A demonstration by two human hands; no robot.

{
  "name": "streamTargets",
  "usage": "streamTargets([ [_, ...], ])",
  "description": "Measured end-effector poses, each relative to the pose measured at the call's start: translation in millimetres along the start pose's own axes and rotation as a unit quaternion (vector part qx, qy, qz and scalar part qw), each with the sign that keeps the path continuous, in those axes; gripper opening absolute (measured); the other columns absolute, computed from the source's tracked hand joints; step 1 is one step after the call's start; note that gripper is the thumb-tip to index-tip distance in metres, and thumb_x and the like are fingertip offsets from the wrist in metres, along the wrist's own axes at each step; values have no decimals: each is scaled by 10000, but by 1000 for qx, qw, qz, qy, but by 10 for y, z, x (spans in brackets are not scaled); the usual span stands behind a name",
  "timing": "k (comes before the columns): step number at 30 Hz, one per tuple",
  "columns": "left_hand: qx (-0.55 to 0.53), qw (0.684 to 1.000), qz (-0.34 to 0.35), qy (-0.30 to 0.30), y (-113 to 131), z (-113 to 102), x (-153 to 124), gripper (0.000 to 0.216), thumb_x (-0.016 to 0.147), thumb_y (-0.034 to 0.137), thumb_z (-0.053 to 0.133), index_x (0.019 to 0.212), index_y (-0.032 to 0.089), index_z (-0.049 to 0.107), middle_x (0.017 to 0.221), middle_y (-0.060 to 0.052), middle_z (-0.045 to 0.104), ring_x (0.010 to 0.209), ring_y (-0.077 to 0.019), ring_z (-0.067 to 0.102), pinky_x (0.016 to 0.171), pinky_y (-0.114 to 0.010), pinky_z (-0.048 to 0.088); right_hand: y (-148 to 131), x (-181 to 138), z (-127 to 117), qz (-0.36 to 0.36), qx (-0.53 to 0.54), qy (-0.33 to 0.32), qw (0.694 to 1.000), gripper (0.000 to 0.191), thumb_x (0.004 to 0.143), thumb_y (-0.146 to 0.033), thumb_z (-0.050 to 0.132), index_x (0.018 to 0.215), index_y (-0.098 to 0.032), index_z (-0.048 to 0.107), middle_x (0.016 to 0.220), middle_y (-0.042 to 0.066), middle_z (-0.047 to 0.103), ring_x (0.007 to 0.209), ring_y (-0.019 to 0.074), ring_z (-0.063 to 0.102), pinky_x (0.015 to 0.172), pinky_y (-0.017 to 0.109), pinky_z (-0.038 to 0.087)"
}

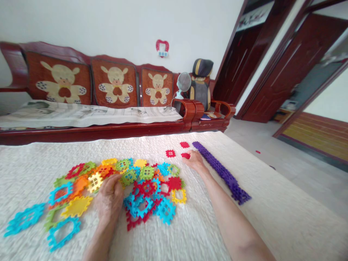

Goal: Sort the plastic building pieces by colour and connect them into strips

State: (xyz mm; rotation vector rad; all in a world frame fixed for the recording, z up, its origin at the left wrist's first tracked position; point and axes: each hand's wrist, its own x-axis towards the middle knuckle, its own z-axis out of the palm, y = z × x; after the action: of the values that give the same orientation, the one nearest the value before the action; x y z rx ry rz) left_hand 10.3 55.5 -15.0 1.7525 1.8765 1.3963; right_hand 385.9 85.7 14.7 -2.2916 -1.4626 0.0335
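Note:
My left hand (108, 197) rests on the white textured cover, fingers curled at the edge of a heap of coloured plastic interlocking tiles (141, 181); what it grips is hidden. My right hand (193, 159) reaches far forward, fingers pinched on a small red tile (185, 156). Two more red tiles lie close by, one (170, 153) to the left and one (184, 144) just beyond. A long row of joined purple tiles (220, 170) runs diagonally right beside my right hand and forearm.
White cover (272, 217) spans the foreground. Blue tiles (24, 219) lie at the near left. A dark red wooden sofa (108, 127) with bear cushions stands behind, with a small fan (184, 83) and a bag on its right end. Wooden doors (285, 72) open at the right.

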Motion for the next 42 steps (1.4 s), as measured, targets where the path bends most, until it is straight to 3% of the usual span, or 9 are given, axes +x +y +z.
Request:
streamTargets([
  [9, 25, 1000, 1, -12, -24, -6, -5, 237, 866, 216, 544, 996, 253, 738, 1125, -31, 734, 1013, -208, 679, 901, -363, 543, -77, 596, 206, 20, 65, 130, 989, 471, 795, -380, 644, 1177, -106, 676, 1151, 170, 636, 1114, 291, 565, 1020, 382, 422],
  [15, 31, 999, 5, -7, -19, -13, -3, 240, 872, 241, 531, 989, 254, 739, 1120, -26, 737, 1014, -206, 685, 910, -358, 542, -60, 605, 346, 16, 48, 133, 990, 446, 834, -362, 625, 1208, -124, 671, 1194, 161, 606, 1104, 289, 559, 1008, 383, 420],
  [22, 34, 999, 6, -6, 14, -23, -1, 241, 867, 241, 533, 979, 254, 746, 1105, -19, 747, 1011, -201, 694, 911, -348, 541, -93, 595, 311, 37, 37, 106, 993, 397, 860, -373, 607, 1182, -153, 677, 1190, 154, 609, 1099, 295, 565, 978, 392, 438],
  [25, 35, 999, -1, -8, 38, -30, 2, 245, 862, 225, 539, 982, 239, 752, 1114, -28, 750, 1022, -209, 694, 917, -361, 539, -106, 544, 278, 10, 57, 140, 988, 414, 843, -360, 613, 1186, -132, 658, 1217, 165, 589, 1139, 301, 548, 1012, 401, 430],
  [27, 29, 1000, -2, -6, 45, -31, 5, 248, 858, 206, 540, 982, 225, 754, 1112, -31, 752, 1024, -205, 694, 931, -362, 536, -134, 482, 256, -44, 89, 151, 984, 381, 852, -321, 588, 1178, -132, 649, 1188, 150, 599, 1132, 271, 559, 1016, 377, 436],
  [30, 22, 1000, 1, -3, 36, -25, 9, 248, 854, 192, 541, 973, 216, 757, 1105, -33, 755, 1023, -204, 696, 934, -363, 537, -242, 371, 244, -142, 137, 80, 977, 301, 868, -293, 564, 1126, -172, 662, 1078, 95, 638, 1028, 207, 612, 951, 318, 473],
  [32, 20, 1000, 3, -3, 27, -17, 9, 248, 855, 195, 540, 967, 219, 760, 1108, -34, 754, 1026, -209, 697, 925, -367, 542, -355, 305, 254, -165, 128, 24, 978, 296, 859, -350, 606, 1103, -195, 671, 1038, 76, 647, 986, 198, 626, 916, 309, 481],
  [38, 17, 1000, 4, 8, 13, 14, 6, 259, 836, 184, 541, 963, 220, 763, 1093, -43, 756, 1007, -224, 701, 903, -385, 554, -663, 201, 325, -99, -15, -49, 994, 482, 748, -495, 733, 1124, -201, 666, 1102, 132, 613, 1049, 290, 599, 902, 378, 473],
  [42, 10, 1000, 6, 11, 9, 22, 8, 262, 840, 191, 528, 958, 224, 760, 1094, -40, 755, 1012, -218, 697, 912, -383, 547, -706, 204, 305, -68, 15, -90, 994, 500, 719, -451, 748, 1144, -204, 655, 1147, 137, 593, 1013, 278, 607, 876, 364, 485],
])
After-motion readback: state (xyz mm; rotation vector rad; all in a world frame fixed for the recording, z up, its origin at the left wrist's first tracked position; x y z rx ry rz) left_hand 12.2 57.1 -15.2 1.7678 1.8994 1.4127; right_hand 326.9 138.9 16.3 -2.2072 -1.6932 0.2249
